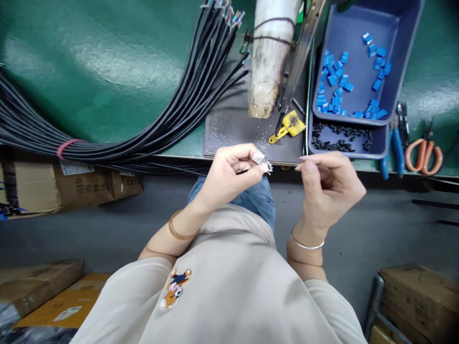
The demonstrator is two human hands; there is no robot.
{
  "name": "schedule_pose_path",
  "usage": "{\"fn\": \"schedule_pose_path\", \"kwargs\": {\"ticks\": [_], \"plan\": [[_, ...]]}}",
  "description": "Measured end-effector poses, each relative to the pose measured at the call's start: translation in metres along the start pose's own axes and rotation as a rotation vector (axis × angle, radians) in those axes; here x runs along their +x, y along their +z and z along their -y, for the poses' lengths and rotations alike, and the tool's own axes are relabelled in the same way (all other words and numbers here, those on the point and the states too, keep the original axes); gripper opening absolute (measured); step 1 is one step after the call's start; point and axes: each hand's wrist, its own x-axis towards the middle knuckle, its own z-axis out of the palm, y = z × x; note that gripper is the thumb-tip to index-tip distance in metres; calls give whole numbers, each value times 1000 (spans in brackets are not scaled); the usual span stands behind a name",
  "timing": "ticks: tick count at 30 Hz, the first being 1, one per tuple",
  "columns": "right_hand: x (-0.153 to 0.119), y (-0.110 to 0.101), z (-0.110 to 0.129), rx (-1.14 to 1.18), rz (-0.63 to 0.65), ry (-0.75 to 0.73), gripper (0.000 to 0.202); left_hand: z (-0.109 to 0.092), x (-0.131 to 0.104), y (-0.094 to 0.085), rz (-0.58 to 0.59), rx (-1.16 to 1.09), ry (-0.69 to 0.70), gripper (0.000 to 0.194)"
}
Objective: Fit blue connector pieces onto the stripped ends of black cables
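Observation:
My left hand (233,172) is closed in front of the bench edge, thumb and index finger pinched on the end of a black cable (243,171). Pale, frayed bits (268,167) stick out past the fingertips. White wrapping (258,156) covers the index fingertip. To the right, my right hand (330,184) has its thumb and index finger pressed together; whatever may be between them is too small to make out. Beyond the hands lies a dark plate (229,129) sprinkled with white specks. A yellow hair clip-like piece (287,128) lies on it beneath a metal lever arm (299,57).
A thick bundle of black cables (158,129) curves across the green bench (118,52), tied with a red band (66,147). Blue connectors fill part of a bin (362,71); a lower bin (376,152) holds small black parts. Blue-handled pliers (394,148) and orange-handled cutters (425,155) lie right.

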Motion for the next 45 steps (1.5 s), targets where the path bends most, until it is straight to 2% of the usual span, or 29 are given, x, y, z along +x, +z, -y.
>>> {"fn": "schedule_pose_path", "kwargs": {"ticks": [3, 6, 11, 15, 22, 28, 33, 40, 45], "plan": [[-1, 2, 4, 25, 97, 6, 3, 0, 1, 0, -7, -3, -7, 10], [-3, 6, 6, 26, 119, -4, 4, -1, 2, 2, -5, -18, -2, 10], [-2, 9, 3, 67, 182, 109, 4, 0, 2, 1, 1, -12, -17, 11], [-2, 8, 1, 124, 195, 143, 4, 2, 3, -1, 10, -19, -64, 13], [-2, 4, 2, 92, 229, 43, 9, 2, 4, 0, 119, -83, -62, 16], [-1, 4, 0, 121, 248, 110, 9, 1, 5, -3, 181, -76, -110, 16], [-1, 4, -1, 126, 270, 124, 9, -1, 4, -3, 180, -51, -140, 16], [-7, 3, -2, 73, 94, -15, 11, -4, 4, -1, 108, -45, -96, 18], [-11, 2, -4, -42, 159, -91, 11, -4, 5, 0, 91, -64, -81, 18]]}}
